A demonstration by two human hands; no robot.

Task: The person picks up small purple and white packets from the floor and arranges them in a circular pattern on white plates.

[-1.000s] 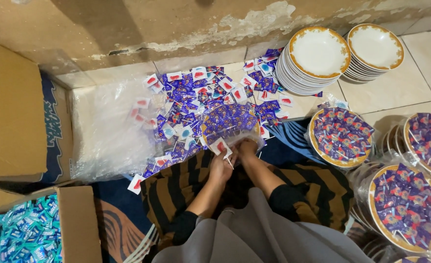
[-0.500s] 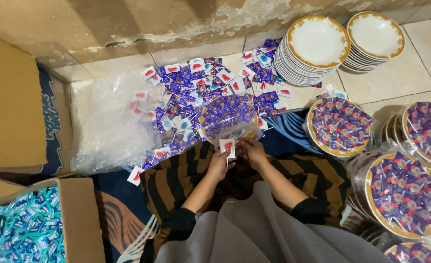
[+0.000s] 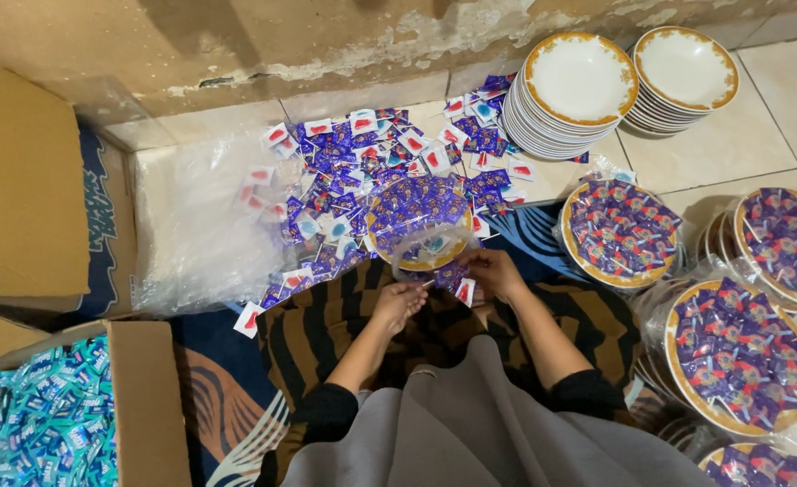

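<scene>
A gold-rimmed plate heaped with purple sachets (image 3: 418,219) sits inside a clear plastic bag in front of me. My left hand (image 3: 399,300) and my right hand (image 3: 494,271) both pinch the loose mouth of that clear bag (image 3: 427,255) at the plate's near edge. A few small sachets (image 3: 460,287) lie between the two hands. Behind the plate, many purple, white and red sachets (image 3: 353,167) are spread over a clear plastic sheet (image 3: 196,225) on the tiled floor.
Two stacks of empty gold-rimmed plates (image 3: 577,90) stand at the back right. Several bagged, filled plates (image 3: 622,233) lie at the right. A cardboard box of blue sachets (image 3: 51,419) is at the near left, a closed box (image 3: 20,185) behind it.
The view has shifted slightly. Both hands have drawn a little nearer to me while still holding the bag's mouth at the plate's near edge.
</scene>
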